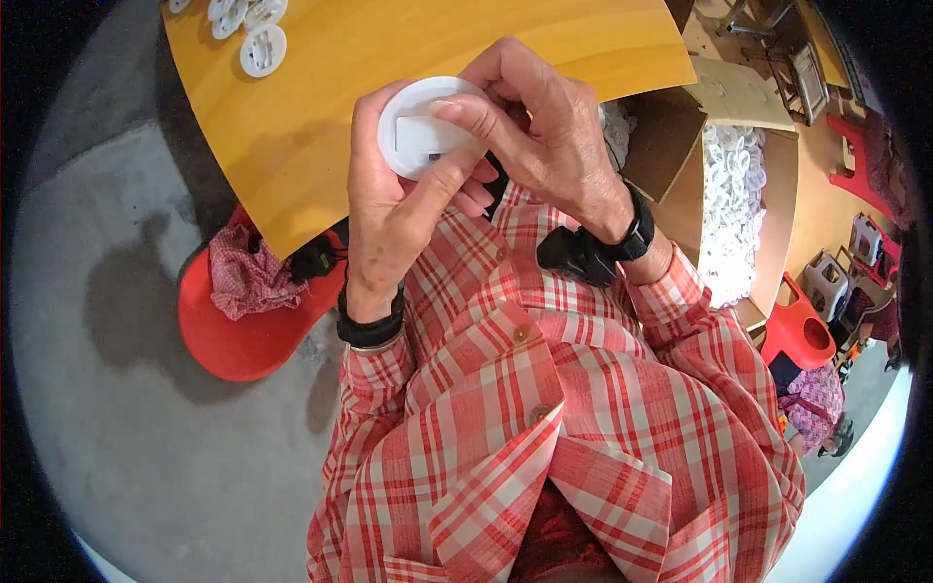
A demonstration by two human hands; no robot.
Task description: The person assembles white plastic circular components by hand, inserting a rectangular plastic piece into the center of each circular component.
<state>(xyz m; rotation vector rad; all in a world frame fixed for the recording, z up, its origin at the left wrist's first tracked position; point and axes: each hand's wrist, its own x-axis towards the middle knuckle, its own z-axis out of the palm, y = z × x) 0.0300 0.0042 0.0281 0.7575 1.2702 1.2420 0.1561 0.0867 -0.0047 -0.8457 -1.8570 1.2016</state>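
A white round plastic disc [418, 99] is held up in front of me, above the near edge of the table. A pale rectangular panel with a small dark spot at its lower edge lies on the disc's face. My left hand [391, 209] is closed around the disc's left and lower rim, its thumb on the face. From the right, my right hand [549, 136] grips the upper right rim, thumb pressed on the face near the panel. Its other fingers are curled and partly hidden behind the thumb and disc.
Several similar white discs [262, 51] lie at the far left of the yellow table [389, 44]. An open cardboard box [777, 209] full of white plastic parts stands at right. Red stools [228, 345] stand left and right; another person [816, 403] is at the far right.
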